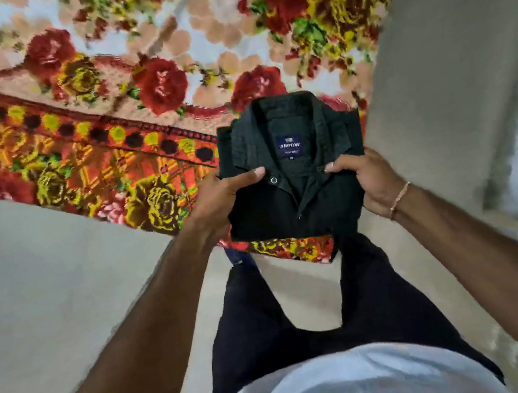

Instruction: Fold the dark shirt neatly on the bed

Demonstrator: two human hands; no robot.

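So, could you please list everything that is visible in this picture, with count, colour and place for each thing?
dark shirt: one, black-green, folded into a compact rectangle, collar up, held at the centre of the view over the bed's near edge
label: one, navy, inside the shirt's collar
bedspread: one, red, orange and yellow flowers on a pale ground, covers the bed across the top of the view
wall: grey, at the right
floor: pale grey, lower left
bracelet: one, thin, pale, on the right wrist
trousers: dark, bottom centre
top: white, bottom edge
left hand: grips the shirt's left edge
right hand: grips the shirt's right edge
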